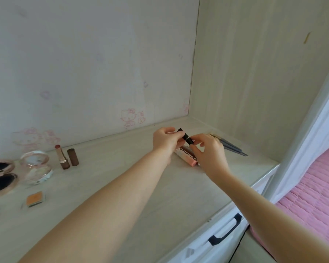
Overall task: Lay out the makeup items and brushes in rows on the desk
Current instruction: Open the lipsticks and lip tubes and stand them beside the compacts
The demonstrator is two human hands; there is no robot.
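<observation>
Pale wood grain covers the worktop (141, 186), whose near edge runs along the lower right of the frame above a white drawer front with a dark handle (225, 232). At the lower left lie a small orange pan (34, 200) and, at the frame's edge, an open dark compact (0, 177); just beyond sits an open round compact (36, 166) showing pale powder in its lower half. Next back stand an uncapped lipstick (62, 157) and its brown cap (73, 157), upright and side by side.

Right of centre, a pink tube (186, 158) lies flat on the worktop under both hands. Above it, the left hand (166, 141) pinches the upper end of a black lipstick (185, 138) while the right hand (210, 150) grips its lower end with curled fingers; the lipstick is lifted, tilted. It looks light, rigid and smooth, so likely to slip or roll; holding it across the barrel near the metal band seems safest, since the cap may pull off.

Farthest, by the right wall, several grey-handled brushes (232, 147) lie together, bristles mostly hidden behind the right hand.
</observation>
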